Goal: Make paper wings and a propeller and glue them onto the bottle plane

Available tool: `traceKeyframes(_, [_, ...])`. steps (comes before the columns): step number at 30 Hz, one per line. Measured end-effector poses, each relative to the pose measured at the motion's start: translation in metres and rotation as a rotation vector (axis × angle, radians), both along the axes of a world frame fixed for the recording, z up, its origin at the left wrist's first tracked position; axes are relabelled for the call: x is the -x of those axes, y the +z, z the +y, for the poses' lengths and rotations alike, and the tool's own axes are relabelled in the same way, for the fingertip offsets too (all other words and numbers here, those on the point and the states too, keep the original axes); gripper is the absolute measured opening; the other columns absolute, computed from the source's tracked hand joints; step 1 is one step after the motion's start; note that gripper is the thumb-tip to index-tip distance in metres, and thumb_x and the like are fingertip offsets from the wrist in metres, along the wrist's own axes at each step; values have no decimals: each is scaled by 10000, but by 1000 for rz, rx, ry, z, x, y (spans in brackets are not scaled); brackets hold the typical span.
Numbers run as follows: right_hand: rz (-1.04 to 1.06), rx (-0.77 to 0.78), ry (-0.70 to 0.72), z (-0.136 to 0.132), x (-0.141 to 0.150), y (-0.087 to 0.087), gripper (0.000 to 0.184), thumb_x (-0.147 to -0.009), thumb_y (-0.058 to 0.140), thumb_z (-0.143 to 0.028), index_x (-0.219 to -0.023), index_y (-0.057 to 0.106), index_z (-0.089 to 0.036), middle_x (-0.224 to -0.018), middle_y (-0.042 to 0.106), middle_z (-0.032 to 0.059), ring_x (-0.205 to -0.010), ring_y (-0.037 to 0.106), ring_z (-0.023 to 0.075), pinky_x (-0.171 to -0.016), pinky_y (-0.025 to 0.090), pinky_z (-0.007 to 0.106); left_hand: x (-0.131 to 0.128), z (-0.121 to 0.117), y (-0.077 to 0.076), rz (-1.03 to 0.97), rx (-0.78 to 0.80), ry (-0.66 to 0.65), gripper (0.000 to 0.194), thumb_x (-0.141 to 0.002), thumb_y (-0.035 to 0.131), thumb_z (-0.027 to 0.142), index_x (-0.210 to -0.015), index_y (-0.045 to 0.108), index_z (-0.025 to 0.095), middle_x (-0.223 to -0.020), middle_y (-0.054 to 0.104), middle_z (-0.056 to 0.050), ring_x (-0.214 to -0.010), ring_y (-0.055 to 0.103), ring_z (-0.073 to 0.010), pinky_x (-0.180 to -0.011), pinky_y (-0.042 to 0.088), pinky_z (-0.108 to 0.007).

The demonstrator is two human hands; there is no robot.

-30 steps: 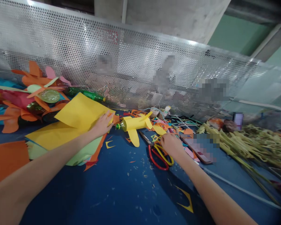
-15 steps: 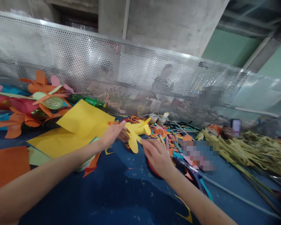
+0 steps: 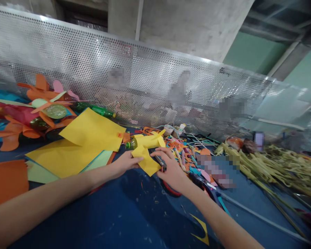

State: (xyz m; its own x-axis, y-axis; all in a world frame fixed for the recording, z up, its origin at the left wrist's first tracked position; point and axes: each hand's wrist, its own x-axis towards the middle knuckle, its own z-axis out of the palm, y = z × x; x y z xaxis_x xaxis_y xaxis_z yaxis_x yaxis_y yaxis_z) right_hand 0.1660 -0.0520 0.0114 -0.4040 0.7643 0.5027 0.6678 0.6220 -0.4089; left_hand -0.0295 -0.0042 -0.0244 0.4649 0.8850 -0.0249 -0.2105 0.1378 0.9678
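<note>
Left hand (image 3: pixel 125 162) has the small yellow paper (image 3: pixel 146 162) pinched at its left side, right in front of the yellow-wrapped bottle (image 3: pixel 145 141). Right hand (image 3: pixel 173 173) is curled over the scissors (image 3: pixel 159 160) by the other edge, can't tell if it's gripping. Imo a light pinch avoids creases.
</note>
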Motion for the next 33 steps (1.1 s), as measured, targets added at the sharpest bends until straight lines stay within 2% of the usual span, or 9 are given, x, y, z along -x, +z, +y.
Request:
traceKeyframes(3, [38,69,9,-7,-3,-10,450,-627,541,3,-1000,582,-247,-1191,428,69,-1121,452,214,-968,375,385,0,-10,-7,-23,25,-8,425,-649,741,268,-1030,588,155,-1088,646,-102,-1012,600,-251,-873,479,-387])
traceKeyframes(6, [34,60,-2,-15,-2,-24,384,-637,530,11,-925,597,-234,-1212,411,80,-1029,503,209,-919,417,382,0,-16,-10,-60,27,-2,394,-653,735,217,-1017,591,172,-1027,661,-64,-977,608,-221,-859,481,-355])
traceKeyframes(10, [56,81,-8,-19,0,-34,370,-651,535,7,-938,576,-223,-1201,417,93,-1040,500,216,-898,436,372,0,-16,-8,-86,36,-1,379,-666,730,193,-1019,597,157,-1009,664,-62,-951,608,-206,-855,472,-346])
traceKeyframes(15, [72,97,46,-18,-1,-38,337,-640,533,28,-860,594,-219,-1119,468,73,-962,533,202,-846,461,358,0,-16,-6,-76,33,-15,340,-675,729,223,-989,633,132,-983,681,-82,-879,624,-197,-800,482,-332])
traceKeyframes(21, [96,68,117,-19,0,-37,317,-689,572,-10,-882,663,-244,-1143,440,62,-833,532,158,-746,480,328,-1,-17,-6,-27,27,10,302,-689,720,292,-945,674,139,-962,697,-84,-828,633,-187,-756,475,-305])
traceKeyframes(26, [134,133,122,-21,2,-36,285,-707,634,-87,-932,656,-260,-1164,433,62,-940,517,184,-829,468,351,-1,-16,-9,-44,19,-5,285,-738,677,337,-951,678,147,-987,694,-85,-862,630,-185,-793,477,-309])
traceKeyframes(30, [174,159,106,-22,3,-38,371,-681,606,-31,-977,618,-254,-1235,403,71,-940,539,174,-853,463,352,-1,-16,-11,-40,-7,-23,279,-761,654,345,-959,673,149,-980,694,-78,-869,630,-189,-797,484,-317])
traceKeyframes(33, [185,133,71,-20,2,-39,326,-674,568,-3,-906,600,-230,-1239,428,81,-974,543,191,-831,466,346,-1,-16,-11,-11,-14,-22,270,-758,657,338,-941,673,142,-967,696,-80,-868,633,-192,-786,487,-313])
